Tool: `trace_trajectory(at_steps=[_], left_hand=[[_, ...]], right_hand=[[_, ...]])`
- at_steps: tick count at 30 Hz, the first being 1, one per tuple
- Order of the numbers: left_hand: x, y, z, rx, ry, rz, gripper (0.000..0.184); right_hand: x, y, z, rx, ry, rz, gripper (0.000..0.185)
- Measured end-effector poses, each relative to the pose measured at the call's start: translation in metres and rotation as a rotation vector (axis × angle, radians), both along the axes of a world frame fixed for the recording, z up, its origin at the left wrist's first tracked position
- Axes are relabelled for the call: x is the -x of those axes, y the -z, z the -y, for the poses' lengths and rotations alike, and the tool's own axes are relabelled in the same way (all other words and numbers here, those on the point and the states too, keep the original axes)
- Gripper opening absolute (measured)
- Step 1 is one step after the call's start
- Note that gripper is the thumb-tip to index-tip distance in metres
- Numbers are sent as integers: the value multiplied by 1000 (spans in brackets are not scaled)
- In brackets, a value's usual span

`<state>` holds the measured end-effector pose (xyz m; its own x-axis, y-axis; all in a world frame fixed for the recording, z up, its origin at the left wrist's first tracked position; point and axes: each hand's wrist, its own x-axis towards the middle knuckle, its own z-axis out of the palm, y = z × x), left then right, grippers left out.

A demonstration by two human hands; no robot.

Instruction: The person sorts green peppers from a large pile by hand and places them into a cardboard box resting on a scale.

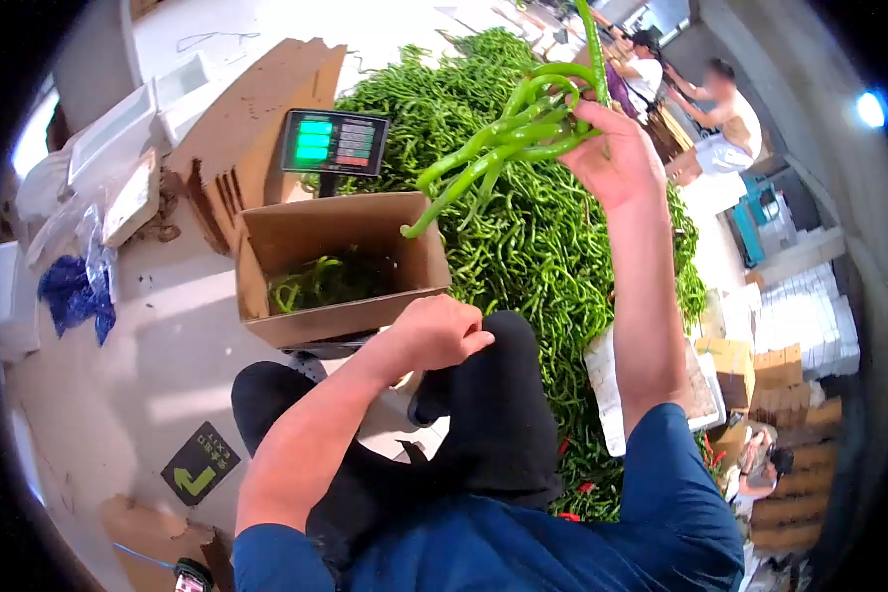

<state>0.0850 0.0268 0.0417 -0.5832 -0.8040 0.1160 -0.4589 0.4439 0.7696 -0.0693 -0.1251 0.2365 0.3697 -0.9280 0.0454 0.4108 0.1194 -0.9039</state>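
Note:
Raised over the heap, my right hand (607, 153) is closed around a bunch of long green chili peppers (508, 133), which hang out to the left. My left hand (442, 331) is curled into a fist by my knee, just in front of the cardboard box (350, 308); nothing shows in it. Inside that box lie some green chili peppers (316, 284) on the bottom. A large pile of green chili peppers (523, 252) spreads over the floor beyond and beside my legs.
Behind the box stands a scale display (333, 143) lit green. A cardboard sheet (266, 118) leans near it. White foam boxes (113, 133) and a blue plastic bag (74, 291) are at left. Several people (725, 118) sit at the far right, near stacked cartons (779, 380).

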Motion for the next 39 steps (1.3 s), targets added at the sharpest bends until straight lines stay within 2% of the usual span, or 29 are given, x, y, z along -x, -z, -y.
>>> trace_trajectory(at_steps=[1, 3, 6, 9, 11, 12, 13, 15, 16, 17, 20, 23, 27, 31, 35, 39], left_hand=[[-13, -6, -3, 46, 3, -143, 32], [-43, -28, -10, -332, -1, -345, 23], [-89, -55, -20, -593, 43, -663, 21], [-130, -55, -31, -555, -56, -1032, 15], [-146, -49, -29, -443, -256, -1322, 11], [-152, -45, -23, -407, -452, -1381, 11], [-159, -43, -17, -385, -661, -1348, 10], [-167, -32, -5, -306, -968, -1099, 14], [-167, -28, -1, -234, -1005, -981, 21], [-169, -25, 1, -195, -997, -880, 25], [-173, -12, 15, -404, -839, -938, 30], [-169, -6, 22, -541, -803, -922, 30], [-163, -1, 31, -499, -944, -739, 25], [-155, -6, 36, -424, -974, -613, 23], [-152, 2, 42, -204, -1029, -359, 23], [-150, 6, 44, -165, -1019, -310, 22]], right_hand=[[-9, 8, 5, 12, -60, 46, 28], [-39, 21, -5, 81, -35, 27, 29], [-74, 55, -22, 100, -31, 55, 34], [-99, 97, -37, 94, 18, 66, 35], [-115, 115, -53, 40, 2, 95, 31], [-121, 126, -54, 26, 15, 79, 29], [-127, 135, -59, 24, -27, 129, 29], [-136, 156, -61, 0, -1, 106, 31], [-139, 163, -62, 2, 4, 82, 32], [-143, 169, -64, 6, 10, 58, 33], [-152, 187, -68, 50, 26, 28, 37], [-158, 208, -70, 122, 104, -86, 41], [-162, 222, -79, 208, 133, -220, 41], [-159, 230, -83, 174, 196, -250, 39], [-150, 240, -84, 78, 212, -272, 35], [-138, 260, -80, 81, 148, -321, 31]])
